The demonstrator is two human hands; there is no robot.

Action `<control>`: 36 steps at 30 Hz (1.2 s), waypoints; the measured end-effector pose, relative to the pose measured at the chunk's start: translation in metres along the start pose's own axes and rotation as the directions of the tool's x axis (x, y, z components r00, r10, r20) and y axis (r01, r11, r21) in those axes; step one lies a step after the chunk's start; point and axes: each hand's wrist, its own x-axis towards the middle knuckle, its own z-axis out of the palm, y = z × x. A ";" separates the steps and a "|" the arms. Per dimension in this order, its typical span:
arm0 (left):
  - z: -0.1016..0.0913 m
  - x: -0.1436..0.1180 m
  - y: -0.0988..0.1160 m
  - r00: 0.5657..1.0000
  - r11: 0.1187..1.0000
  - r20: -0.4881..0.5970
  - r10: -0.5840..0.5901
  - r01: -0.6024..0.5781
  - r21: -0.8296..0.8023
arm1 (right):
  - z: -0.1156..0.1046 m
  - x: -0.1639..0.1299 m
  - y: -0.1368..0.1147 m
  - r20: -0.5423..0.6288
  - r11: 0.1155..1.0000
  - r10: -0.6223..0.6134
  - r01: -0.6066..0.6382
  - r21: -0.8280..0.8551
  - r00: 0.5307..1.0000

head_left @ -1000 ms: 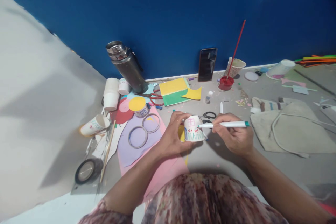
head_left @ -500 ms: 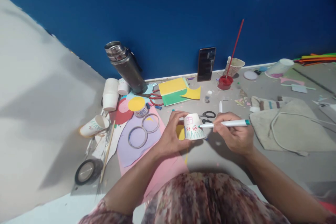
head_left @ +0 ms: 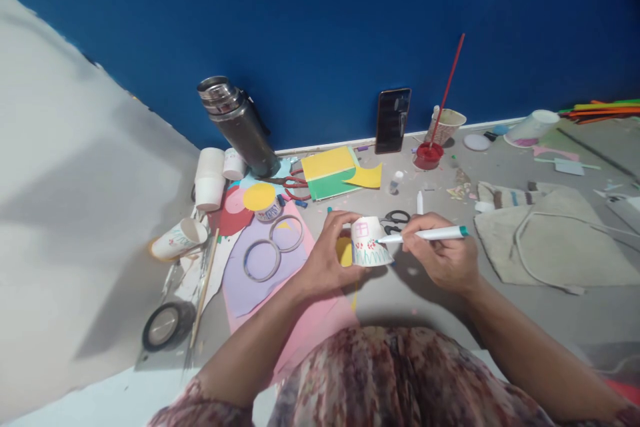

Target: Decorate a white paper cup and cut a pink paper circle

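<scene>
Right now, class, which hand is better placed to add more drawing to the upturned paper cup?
Right hand: it holds the marker, tip at the cup. The left hand grips the cup.

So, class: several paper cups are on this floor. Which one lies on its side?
The paper cup on its side lies far left beside the wooden stick, mouth facing right; the others stand upright or upside down.

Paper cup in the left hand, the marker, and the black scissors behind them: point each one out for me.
paper cup (head_left: 369, 245), head view, on its decorated side wall.
marker (head_left: 435, 234), head view, mid-barrel.
black scissors (head_left: 399, 217), head view, on a handle loop.
</scene>
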 end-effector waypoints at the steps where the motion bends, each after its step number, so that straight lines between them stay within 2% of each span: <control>1: 0.000 0.000 0.000 1.000 1.000 -0.003 -0.005 0.005 0.001 | 0.000 0.000 0.000 -0.003 1.000 0.004 -0.004 -0.004 1.000; 5: 0.000 -0.001 -0.002 1.000 1.000 -0.009 -0.001 0.001 -0.008 | 0.000 -0.001 -0.001 -0.016 1.000 0.013 -0.013 0.009 1.000; 10: 0.001 -0.001 -0.004 1.000 1.000 -0.005 0.008 -0.008 -0.020 | 0.000 -0.001 -0.001 0.036 1.000 0.021 -0.021 0.022 0.999; 16: 0.001 -0.001 -0.003 1.000 1.000 -0.007 -0.005 0.005 -0.025 | -0.002 -0.001 -0.002 -0.003 0.999 -0.008 0.008 0.036 1.000; 25: 0.001 -0.002 -0.003 1.000 1.000 0.002 -0.003 0.003 -0.026 | -0.001 -0.001 -0.003 0.033 0.999 -0.022 0.021 0.038 0.999; 29: 0.001 -0.002 -0.003 1.000 0.999 -0.002 -0.003 0.003 -0.032 | -0.002 -0.001 -0.003 -0.005 0.999 -0.009 0.009 0.040 1.000; 36: 0.000 -0.002 -0.004 1.000 0.999 -0.008 0.024 -0.024 0.042 | 0.000 -0.003 -0.001 0.016 0.998 -0.017 0.016 0.055 1.000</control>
